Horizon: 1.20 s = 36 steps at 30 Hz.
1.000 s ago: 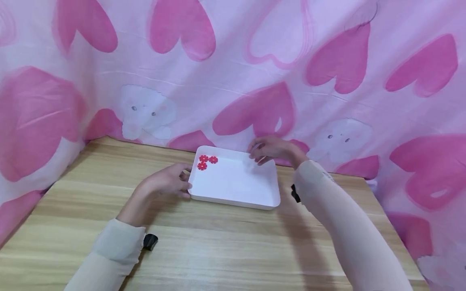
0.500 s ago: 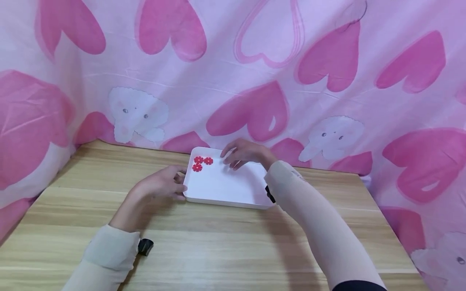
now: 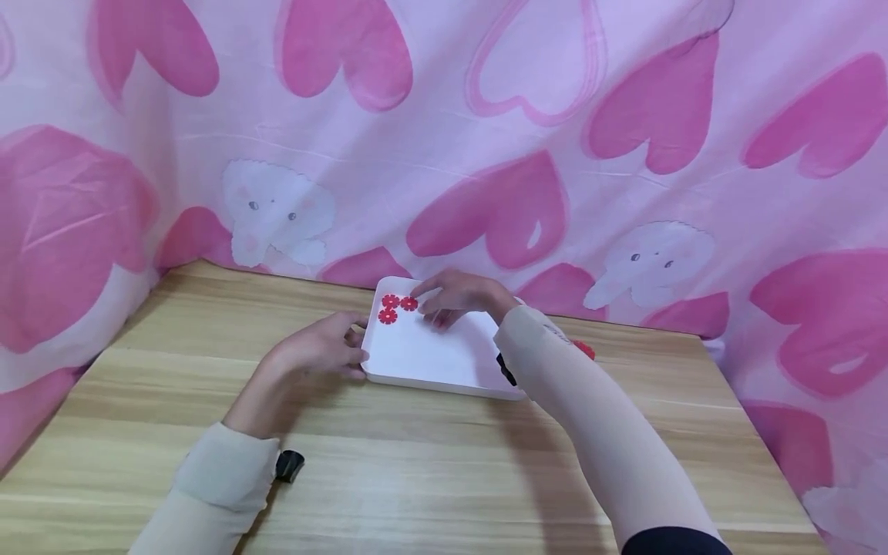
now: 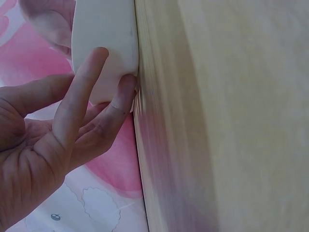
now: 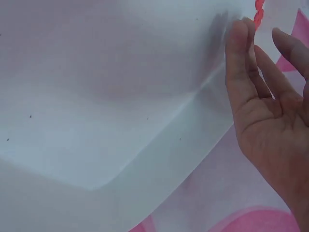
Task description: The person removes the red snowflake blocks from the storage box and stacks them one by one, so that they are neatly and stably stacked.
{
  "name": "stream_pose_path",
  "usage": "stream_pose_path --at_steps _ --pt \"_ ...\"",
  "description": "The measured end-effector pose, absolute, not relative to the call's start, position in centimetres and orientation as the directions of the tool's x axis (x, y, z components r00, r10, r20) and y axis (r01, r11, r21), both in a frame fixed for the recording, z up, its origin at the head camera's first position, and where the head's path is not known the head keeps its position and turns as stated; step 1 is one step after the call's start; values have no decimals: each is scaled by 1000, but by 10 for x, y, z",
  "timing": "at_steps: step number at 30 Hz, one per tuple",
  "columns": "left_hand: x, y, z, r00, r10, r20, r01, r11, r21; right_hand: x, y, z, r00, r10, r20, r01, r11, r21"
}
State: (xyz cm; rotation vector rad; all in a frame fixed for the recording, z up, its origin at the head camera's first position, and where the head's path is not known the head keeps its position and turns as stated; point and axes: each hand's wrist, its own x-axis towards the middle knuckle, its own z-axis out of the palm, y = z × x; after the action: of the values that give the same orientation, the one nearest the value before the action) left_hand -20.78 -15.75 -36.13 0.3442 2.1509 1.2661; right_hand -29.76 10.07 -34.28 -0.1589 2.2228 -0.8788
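On the wood-grain table (image 3: 416,470), the shallow white tray (image 3: 444,356) looks light, stiff and rather slick, best taken by its raised rim; the left hand (image 3: 317,345), loosely spread, rests its fingertips against the left wall, while the right hand (image 3: 463,294) reaches over the floor with fingers extended, no piece visibly in them. Three red notched discs (image 3: 388,317) lie flat in the far left corner, probably thin, hard plastic and easiest pinched by the edges, and the small marking on the right sleeve (image 3: 590,401) is unreadable.
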Motion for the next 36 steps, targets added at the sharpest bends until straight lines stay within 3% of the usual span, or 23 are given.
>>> stream_pose_path --at_steps 8,16,30,36 --pt "-208 -155 -360 -779 502 -377 -94 500 861 -297 96 -348 -661 -325 -676 172 811 -559" --pt "-209 -152 -360 -786 485 -383 -93 520 849 -293 94 -355 -744 -329 -582 12 864 -504" --pt "-210 -152 -360 -785 488 -382 -81 530 844 -291 89 -361 -791 -330 -516 -55 877 -478" --pt "-208 -152 -359 -790 474 -389 -85 544 835 -290 98 -362 -809 -368 -458 -88 847 -525"
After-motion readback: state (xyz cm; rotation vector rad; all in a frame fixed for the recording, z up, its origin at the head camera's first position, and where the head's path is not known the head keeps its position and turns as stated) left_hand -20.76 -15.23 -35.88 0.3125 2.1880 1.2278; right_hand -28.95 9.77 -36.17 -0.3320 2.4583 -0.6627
